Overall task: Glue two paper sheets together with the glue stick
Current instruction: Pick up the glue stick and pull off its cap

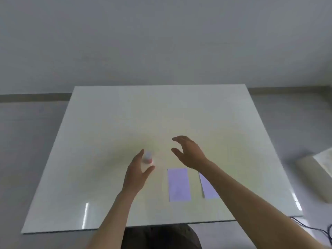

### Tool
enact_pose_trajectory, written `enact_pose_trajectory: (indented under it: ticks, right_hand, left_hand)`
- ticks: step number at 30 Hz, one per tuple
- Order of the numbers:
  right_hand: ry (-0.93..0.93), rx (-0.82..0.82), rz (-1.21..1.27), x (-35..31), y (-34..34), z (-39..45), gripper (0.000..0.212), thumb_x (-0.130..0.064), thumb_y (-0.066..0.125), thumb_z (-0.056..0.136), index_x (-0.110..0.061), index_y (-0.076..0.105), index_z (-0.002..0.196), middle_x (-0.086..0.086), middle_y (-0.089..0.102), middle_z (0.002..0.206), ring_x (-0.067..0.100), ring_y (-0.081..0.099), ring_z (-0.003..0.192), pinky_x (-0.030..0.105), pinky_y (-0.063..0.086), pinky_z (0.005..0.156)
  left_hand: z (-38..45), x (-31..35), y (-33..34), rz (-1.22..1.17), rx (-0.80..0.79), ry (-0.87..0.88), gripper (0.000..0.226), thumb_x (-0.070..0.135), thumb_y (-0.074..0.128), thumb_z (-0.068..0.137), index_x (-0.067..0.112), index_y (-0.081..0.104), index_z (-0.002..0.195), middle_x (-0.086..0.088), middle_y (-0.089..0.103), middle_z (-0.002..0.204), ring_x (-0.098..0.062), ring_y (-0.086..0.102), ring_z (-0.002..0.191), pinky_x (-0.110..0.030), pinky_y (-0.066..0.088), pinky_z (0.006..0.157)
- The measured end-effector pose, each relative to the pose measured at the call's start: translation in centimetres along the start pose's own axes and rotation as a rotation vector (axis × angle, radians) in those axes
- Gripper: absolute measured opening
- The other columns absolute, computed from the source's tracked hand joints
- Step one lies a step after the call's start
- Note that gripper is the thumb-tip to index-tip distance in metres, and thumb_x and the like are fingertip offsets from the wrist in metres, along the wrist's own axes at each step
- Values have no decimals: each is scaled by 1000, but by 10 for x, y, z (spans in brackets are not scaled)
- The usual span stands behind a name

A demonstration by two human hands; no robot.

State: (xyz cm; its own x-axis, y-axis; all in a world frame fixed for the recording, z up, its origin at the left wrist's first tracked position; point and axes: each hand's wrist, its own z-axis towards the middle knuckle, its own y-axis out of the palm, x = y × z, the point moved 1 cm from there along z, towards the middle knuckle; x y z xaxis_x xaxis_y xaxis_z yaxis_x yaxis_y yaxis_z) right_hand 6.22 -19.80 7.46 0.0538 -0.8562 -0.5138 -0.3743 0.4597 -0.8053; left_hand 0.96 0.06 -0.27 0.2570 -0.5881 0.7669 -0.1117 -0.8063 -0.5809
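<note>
A white glue stick [147,159] with a red band stands on the white table [107,123], blurred. My left hand [138,169] curls around it, fingers on its left side and thumb below, still apart; whether they touch it is unclear. My right hand [188,153] hovers open to the right of the stick, fingers spread and pointing left. Two pale purple paper sheets lie flat nearer to me: one sheet [178,185] in full view, the other sheet [208,189] partly hidden under my right forearm.
The table's near edge runs close to my body. Off its right side, on the grey floor, sit a beige box-like object [316,177] and a dark cable [312,229]. A grey wall stands behind the table.
</note>
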Motion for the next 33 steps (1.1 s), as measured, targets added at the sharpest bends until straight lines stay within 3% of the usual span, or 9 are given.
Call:
enact_pose_trajectory:
  ticks: [4,7,11,14,18,21,25,28,33]
  right_hand:
    - [-111,147,73,6,22,11,42,-31,51,94,-15,52,133,5,55,135,22,57,118,33,44,99]
    - [-167,207,172,2,40,12,39,-39,54,92,-20,59,125,2,63,114,20,63,93,34,51,87]
    - [-216,242,242,-7,49,5,42,-52,59,84,-23,63,113,-6,62,82,12,55,72,34,51,71]
    - [-246,276,250,-5,49,-10,43,-52,59,84,-24,61,115,-8,60,79,13,55,74,34,50,71]
    - [-252,298,237,6,47,-32,44,-50,59,85,-19,61,115,0,65,85,20,57,75,37,54,75]
    - [-219,333,263,15,44,-48,43,-51,60,83,-13,66,102,6,67,77,23,57,72,39,56,73]
    - [-174,339,293,29,38,-57,55,-53,57,85,0,69,79,5,64,52,14,53,39,28,51,54]
    - [-129,270,366,37,35,-57,62,-56,51,86,0,68,69,3,60,45,8,50,27,20,42,43]
    - [-175,158,591,53,31,-57,29,-28,60,90,-2,65,79,5,62,60,12,54,42,22,44,48]
  left_hand:
    - [9,-9,21,-62,165,89,30,31,62,86,27,59,116,23,63,104,-6,60,105,-8,39,80]
    - [13,-21,32,-86,281,140,7,34,57,89,35,63,93,26,67,87,1,63,90,-3,39,67]
    - [14,-22,39,5,378,290,17,29,58,89,26,64,104,14,69,93,-8,64,87,-21,47,69]
    - [3,-18,45,103,447,380,24,28,59,89,24,62,112,5,70,98,-15,64,87,-34,52,71]
    - [-23,-8,52,182,503,424,28,26,59,89,29,60,116,5,64,92,-16,59,80,-29,44,62]
    - [-40,5,51,279,486,459,35,25,58,89,31,56,124,10,53,89,-12,51,79,-25,37,60]
    - [-51,23,46,378,477,499,40,24,60,88,32,54,128,7,55,96,-14,50,92,-26,38,62]
    - [-52,38,47,454,478,549,41,25,63,87,31,56,126,4,58,99,-15,51,96,-27,41,62]
    - [-50,53,51,536,492,574,39,24,65,86,30,59,124,2,59,101,-19,51,98,-30,45,62]
